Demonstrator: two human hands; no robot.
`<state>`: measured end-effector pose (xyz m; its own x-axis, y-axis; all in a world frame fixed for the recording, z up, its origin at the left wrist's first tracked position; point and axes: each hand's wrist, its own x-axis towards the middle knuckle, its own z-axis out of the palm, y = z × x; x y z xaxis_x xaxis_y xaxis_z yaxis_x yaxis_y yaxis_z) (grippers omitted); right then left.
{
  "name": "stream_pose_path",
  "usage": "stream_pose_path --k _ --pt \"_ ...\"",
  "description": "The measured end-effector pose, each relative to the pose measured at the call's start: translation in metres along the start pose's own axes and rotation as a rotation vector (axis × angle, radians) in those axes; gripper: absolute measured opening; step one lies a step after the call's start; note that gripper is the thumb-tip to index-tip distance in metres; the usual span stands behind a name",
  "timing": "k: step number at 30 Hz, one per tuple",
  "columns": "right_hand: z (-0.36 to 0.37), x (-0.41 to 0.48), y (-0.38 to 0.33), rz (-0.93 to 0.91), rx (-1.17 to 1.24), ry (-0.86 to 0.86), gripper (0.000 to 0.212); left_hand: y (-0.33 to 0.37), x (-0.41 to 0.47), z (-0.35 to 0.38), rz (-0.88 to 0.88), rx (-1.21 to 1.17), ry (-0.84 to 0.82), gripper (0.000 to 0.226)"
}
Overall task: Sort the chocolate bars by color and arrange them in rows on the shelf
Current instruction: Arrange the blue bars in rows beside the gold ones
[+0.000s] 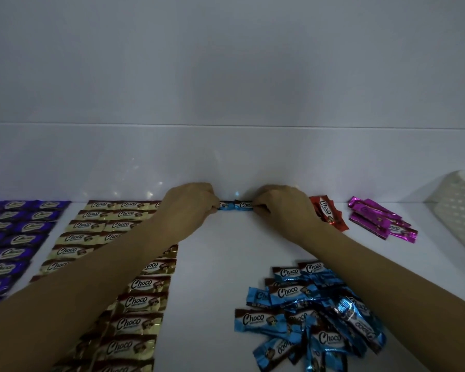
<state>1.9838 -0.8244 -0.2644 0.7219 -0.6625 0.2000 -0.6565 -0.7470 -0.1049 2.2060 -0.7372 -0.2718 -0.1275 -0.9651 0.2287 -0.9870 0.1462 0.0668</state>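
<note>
Left hand [191, 208] and right hand [279, 208] pinch blue bars [235, 205] between them (at the wall [226, 157]).

On the white shelf [220, 251], by the far wall, the left grip [191, 208] and right grip [279, 208] pinch the outer ends of two blue bars [235, 205] laid end to end. Purple rows [16, 232] and cream rows [97, 226] lie left. A loose blue pile [301, 312] sits near right. Red bars [326, 213], magenta bars [379, 218] and a white basket [459, 218] sit far right.

Apparently two blue bars [235, 205] lie end-to-end at the shelf's [220, 251] back.
</note>
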Motion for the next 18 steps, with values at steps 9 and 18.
stream_pose_path --k 9,18 --pt "-0.010 -0.013 0.012 -0.047 0.106 0.114 0.010 0.002 -0.004 -0.012 0.019 -0.016 0.003 0.023" --pt "-0.024 -0.043 0.041 -0.079 0.081 0.066 0.022 0.036 -0.044 -0.026 0.016 -0.148 0.012 0.037"
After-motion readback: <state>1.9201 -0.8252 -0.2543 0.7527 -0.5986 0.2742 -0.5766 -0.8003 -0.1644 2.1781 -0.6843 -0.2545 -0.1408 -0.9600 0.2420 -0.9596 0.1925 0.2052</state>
